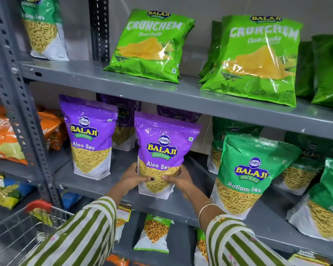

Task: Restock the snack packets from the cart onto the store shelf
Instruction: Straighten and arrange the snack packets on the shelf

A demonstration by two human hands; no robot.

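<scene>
A purple Aloo Sev packet (162,148) stands upright at the front of the grey middle shelf (181,206). My left hand (131,179) grips its lower left side and my right hand (178,181) grips its lower right side, thumbs across the front. Another purple Aloo Sev packet (88,137) stands to its left, with more purple packets behind. The wire cart (17,231) with a red handle is at the lower left; a yellow packet (41,215) shows inside it.
Green Ratlam Sev packets (244,175) fill the shelf to the right. Green Crunchem bags (152,47) lie on the shelf above. Orange packets (4,139) sit in the left bay behind a perforated steel upright (25,120). More packets stand on the lower shelf (154,233).
</scene>
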